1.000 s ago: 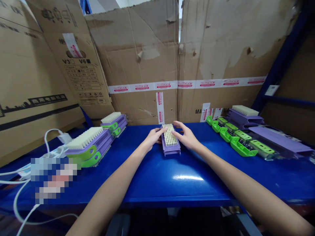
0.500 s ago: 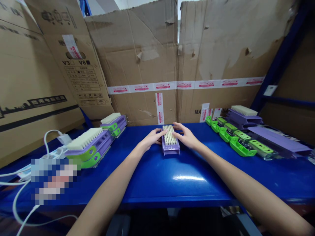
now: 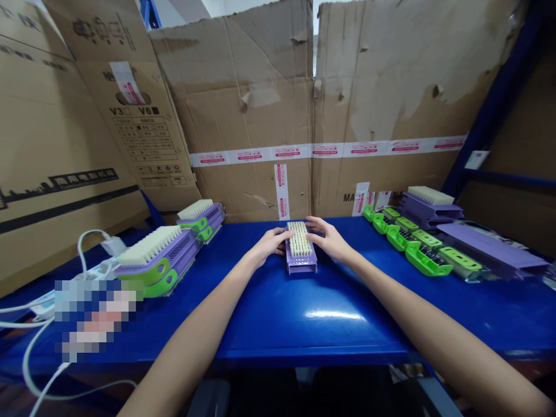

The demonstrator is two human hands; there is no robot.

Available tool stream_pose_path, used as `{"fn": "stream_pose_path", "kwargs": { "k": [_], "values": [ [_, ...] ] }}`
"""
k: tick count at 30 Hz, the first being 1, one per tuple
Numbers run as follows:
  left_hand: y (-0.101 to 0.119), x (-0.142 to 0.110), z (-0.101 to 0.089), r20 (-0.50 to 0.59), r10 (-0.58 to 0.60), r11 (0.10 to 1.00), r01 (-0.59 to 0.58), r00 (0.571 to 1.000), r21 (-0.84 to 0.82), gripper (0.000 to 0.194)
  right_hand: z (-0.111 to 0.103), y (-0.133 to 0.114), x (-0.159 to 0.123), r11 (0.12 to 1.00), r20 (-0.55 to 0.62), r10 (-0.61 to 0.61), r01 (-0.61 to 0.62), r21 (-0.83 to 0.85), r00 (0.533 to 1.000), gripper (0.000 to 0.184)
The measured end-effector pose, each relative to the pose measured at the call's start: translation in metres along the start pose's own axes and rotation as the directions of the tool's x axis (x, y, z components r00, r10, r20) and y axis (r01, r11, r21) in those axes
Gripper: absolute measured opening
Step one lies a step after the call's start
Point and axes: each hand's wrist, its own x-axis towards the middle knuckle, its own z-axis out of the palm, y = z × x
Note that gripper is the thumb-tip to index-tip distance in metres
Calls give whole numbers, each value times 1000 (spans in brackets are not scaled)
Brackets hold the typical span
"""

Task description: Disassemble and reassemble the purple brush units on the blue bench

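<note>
A purple plastic brush [image 3: 300,240] with rows of cream bristles on top rests on the blue table, its hollow end facing me. My left hand [image 3: 271,243] grips its left side, with the thumb against the bristle edge. On the opposite side, my right hand [image 3: 329,238] grips it too; the thumb lies by the bristles and the fingers reach toward the far end. The undersides of both hands' fingers are partly hidden.
Finished-looking purple and green brushes [image 3: 152,255] are stacked at left, beside a power strip with white cables [image 3: 32,347]. At right lie several green end pieces [image 3: 425,259] and purple housings [image 3: 490,246]. Cardboard sheets [image 3: 243,98] stand behind the blue table [image 3: 278,324].
My right thumb has shifted slightly to the right along the bristle edge. The brush and my left hand stay almost where they were.
</note>
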Motion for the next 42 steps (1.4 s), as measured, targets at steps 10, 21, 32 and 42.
{"fn": "stream_pose_path", "kwargs": {
  "k": [10, 21, 32, 42],
  "values": [
    [-2, 2, -9, 88, 0, 998, 6, 996, -63, 56, -3, 0, 2, 997, 10, 8, -9, 72, 1000, 53],
    [-2, 1, -11, 109, -8, 996, 17, 994, -84, 58, -6, 0, 4, 993, 44, 43, -48, 110, 998, 53],
    [-3, 2, -10, 96, -4, 995, 13, 995, -96, 59, -2, -3, 2, 981, 28, 117, -120, 155, 993, 51],
    [-2, 0, -10, 86, -8, 996, 15, 996, -86, 57, -2, -3, 2, 979, 23, 134, -136, 154, 991, 50]
  ]
}}
